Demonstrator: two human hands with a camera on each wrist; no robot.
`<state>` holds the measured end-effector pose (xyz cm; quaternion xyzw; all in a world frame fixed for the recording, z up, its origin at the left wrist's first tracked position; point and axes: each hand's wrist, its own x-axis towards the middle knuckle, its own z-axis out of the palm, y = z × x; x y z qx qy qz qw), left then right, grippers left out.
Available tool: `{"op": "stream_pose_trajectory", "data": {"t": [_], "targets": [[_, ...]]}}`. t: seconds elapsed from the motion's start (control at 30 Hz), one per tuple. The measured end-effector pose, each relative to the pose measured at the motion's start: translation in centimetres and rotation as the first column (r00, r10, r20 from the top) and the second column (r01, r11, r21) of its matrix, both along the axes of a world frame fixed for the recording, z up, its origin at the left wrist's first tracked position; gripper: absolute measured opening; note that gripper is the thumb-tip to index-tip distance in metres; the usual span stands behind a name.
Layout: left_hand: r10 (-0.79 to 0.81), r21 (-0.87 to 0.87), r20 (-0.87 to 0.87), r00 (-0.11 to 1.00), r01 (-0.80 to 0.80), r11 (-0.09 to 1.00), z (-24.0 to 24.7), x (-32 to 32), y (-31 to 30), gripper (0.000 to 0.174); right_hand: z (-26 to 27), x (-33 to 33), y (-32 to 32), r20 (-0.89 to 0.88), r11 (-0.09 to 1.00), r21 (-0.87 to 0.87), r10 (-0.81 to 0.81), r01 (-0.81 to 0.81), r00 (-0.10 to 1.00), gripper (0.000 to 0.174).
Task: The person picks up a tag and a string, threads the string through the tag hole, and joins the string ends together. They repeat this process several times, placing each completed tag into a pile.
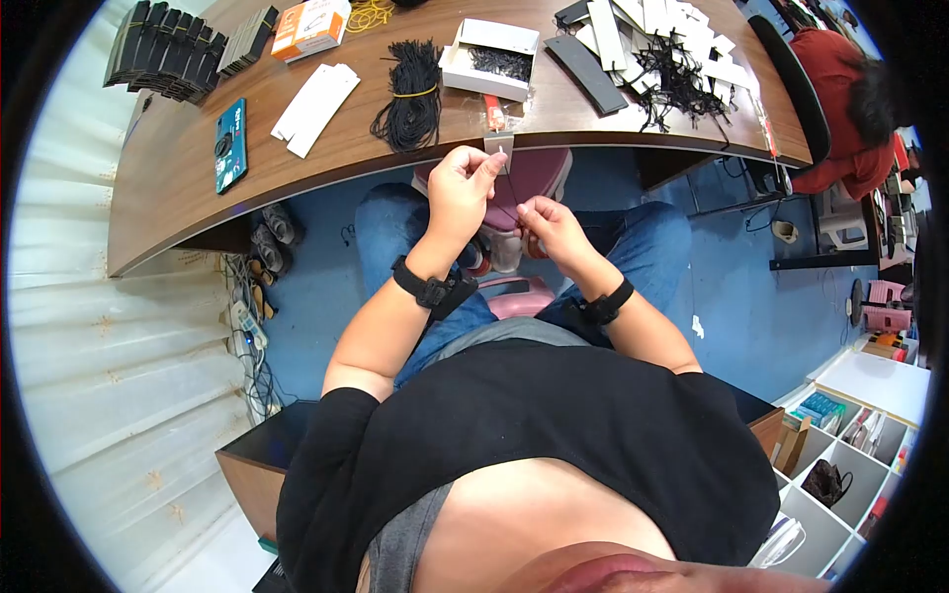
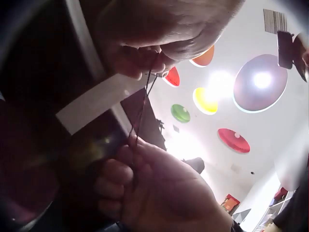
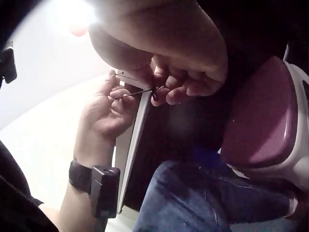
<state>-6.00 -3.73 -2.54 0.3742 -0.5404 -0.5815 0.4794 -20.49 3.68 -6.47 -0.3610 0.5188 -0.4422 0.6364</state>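
In the head view a thin black cord [image 1: 510, 190] runs between my two hands in front of the table edge. My left hand [image 1: 459, 198] pinches its upper end between thumb and fingers. Lower and to the right, my right hand [image 1: 556, 233] pinches the other end. Two strands of the cord [image 2: 143, 104] stretch between the hands in the left wrist view. The right wrist view shows a small loop or knot in the cord [image 3: 154, 93] at my right fingertips. A pale grey strip [image 1: 500, 143] sticks out over the table edge, just beyond my left fingertips.
On the table [image 1: 267, 183] lie a tied bundle of black cords [image 1: 410, 94], a white box [image 1: 484, 84] of small black pieces, white strips [image 1: 314, 107] and a dark strip [image 1: 585, 75]. White tags with black cords [image 1: 682, 64] pile at right. A pink stool [image 1: 534, 183] stands below.
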Motion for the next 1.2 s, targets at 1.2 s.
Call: {"op": "stream_pose_trajectory", "data": {"t": [1.2], "targets": [[-0.156,0.256,-0.012,0.988,0.154,0.954,-3.1,1.2,2.4,0.016,7.9,1.9,-5.1,-0.601,0.469,-0.789,-0.721,-0.396,0.345,0.017]]}}
